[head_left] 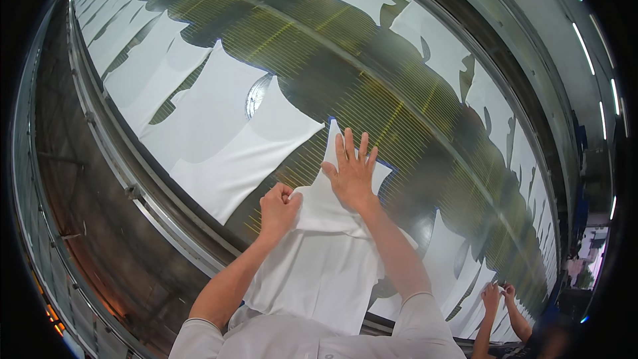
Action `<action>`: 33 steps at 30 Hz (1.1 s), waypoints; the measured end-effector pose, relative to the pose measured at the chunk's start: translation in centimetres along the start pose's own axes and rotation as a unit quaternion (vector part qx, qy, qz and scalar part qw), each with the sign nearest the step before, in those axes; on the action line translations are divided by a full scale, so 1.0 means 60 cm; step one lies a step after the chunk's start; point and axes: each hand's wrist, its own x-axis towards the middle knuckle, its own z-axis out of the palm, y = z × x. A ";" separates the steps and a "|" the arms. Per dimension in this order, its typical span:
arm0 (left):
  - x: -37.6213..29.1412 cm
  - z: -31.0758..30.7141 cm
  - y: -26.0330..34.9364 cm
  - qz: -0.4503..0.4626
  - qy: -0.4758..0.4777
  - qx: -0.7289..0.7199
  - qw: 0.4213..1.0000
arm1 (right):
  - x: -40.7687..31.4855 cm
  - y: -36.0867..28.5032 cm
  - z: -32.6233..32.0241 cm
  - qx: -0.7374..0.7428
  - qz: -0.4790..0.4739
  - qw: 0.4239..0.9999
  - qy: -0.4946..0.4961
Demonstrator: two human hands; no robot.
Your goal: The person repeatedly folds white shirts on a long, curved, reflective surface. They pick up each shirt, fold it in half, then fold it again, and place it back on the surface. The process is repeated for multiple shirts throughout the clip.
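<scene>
A white cut fabric panel (319, 209) lies partly on a long table (349, 85) marked with fine yellow lines, its near part hanging down over the edge before me. My left hand (280, 211) pinches the panel's left edge between thumb and fingers. Spread flat with its fingers apart, my right hand (353, 169) rests on the panel's upper part, close to its pointed tip. Dark blue shows along the tip and the upper right edge of the panel. To the left, another white panel (249, 144) lies on the lined surface.
More white panels (438, 40) line the table's far side. A metal rail (144, 204) runs along the near edge at left. At lower right, a co-worker's hands (498, 291) touch white fabric near the same table.
</scene>
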 end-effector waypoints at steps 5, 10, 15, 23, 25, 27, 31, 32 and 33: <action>-0.001 -0.004 0.006 -0.012 -0.006 0.008 1.000 | 0.026 0.004 0.003 -0.008 -0.001 1.000 0.006; -0.002 -0.005 0.011 -0.001 -0.006 0.005 1.000 | 0.050 0.004 0.005 0.000 0.013 1.000 0.000; -0.002 -0.005 0.010 -0.005 -0.007 -0.002 1.000 | 0.048 -0.002 0.009 0.000 -0.006 1.000 0.026; -0.003 -0.004 0.011 -0.009 -0.009 0.002 1.000 | 0.062 0.001 0.006 -0.020 -0.006 1.000 0.023; -0.003 -0.004 0.011 0.007 -0.002 0.007 1.000 | 0.071 0.004 0.006 -0.006 0.002 1.000 0.015; -0.003 -0.003 0.011 0.013 0.000 0.012 1.000 | 0.076 0.008 0.004 0.006 0.001 1.000 0.009; -0.002 -0.004 0.008 0.015 -0.003 0.011 1.000 | 0.043 0.012 -0.001 0.048 -0.018 0.999 0.010; -0.003 -0.004 0.006 0.003 -0.005 0.004 1.000 | 0.028 0.013 -0.004 0.046 -0.016 0.999 0.002; -0.003 -0.004 0.005 0.021 0.000 0.007 1.000 | 0.006 0.013 -0.007 0.045 -0.017 0.999 -0.002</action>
